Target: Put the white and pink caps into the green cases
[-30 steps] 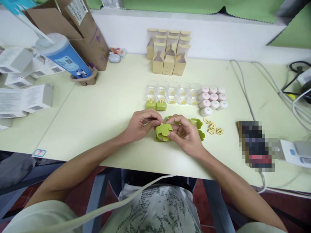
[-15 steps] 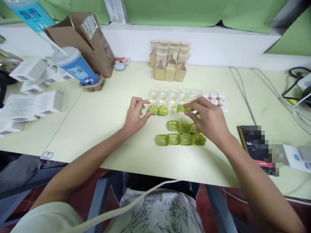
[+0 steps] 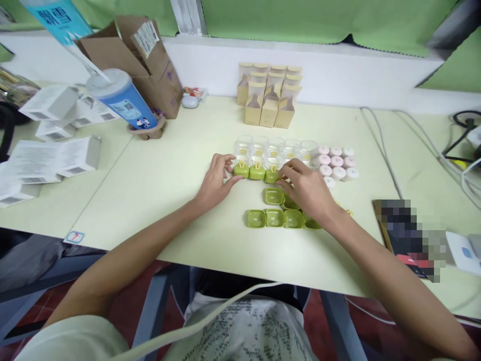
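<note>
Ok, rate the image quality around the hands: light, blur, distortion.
Head view: light soft and even, only faint shadows under the left hand and right hand; both fairly sharp; the cup leans from wide-angle bending at the edge; a pixelated patch sits far right.

A tally — by kind
Three closed green cases (image 3: 257, 172), six open green trays (image 3: 275, 218) in view, five clear cups (image 3: 276, 147) across, ten pale round caps (image 3: 336, 160).

No legible text anywhere.

pale table (image 3: 169, 190), green cases (image 3: 257, 172), clear cups (image 3: 263, 146)
</note>
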{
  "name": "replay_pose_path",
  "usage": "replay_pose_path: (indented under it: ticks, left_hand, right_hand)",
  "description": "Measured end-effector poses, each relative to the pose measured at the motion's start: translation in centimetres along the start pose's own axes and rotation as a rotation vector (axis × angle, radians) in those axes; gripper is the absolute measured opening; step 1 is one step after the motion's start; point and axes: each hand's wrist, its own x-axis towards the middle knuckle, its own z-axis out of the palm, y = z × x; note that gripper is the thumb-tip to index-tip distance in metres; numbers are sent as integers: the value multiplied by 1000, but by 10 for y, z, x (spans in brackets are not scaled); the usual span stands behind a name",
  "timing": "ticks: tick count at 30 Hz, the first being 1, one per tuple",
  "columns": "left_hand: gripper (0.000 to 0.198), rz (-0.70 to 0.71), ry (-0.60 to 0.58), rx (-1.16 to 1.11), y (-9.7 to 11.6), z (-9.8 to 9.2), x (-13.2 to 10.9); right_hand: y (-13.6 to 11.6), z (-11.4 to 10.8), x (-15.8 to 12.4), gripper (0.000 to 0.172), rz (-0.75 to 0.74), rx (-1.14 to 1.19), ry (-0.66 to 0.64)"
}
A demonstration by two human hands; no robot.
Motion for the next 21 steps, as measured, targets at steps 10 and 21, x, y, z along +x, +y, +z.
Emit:
replay_pose_path:
  ticks: [10, 21]
  left_hand:
    - [45, -9, -15, 7, 0, -2, 2]
    - [36, 483, -156, -98, 41, -15, -5]
  right_hand:
    - [3, 13, -6, 23, -51, 261, 141]
    - [57, -71, -57, 12, 355, 86, 244]
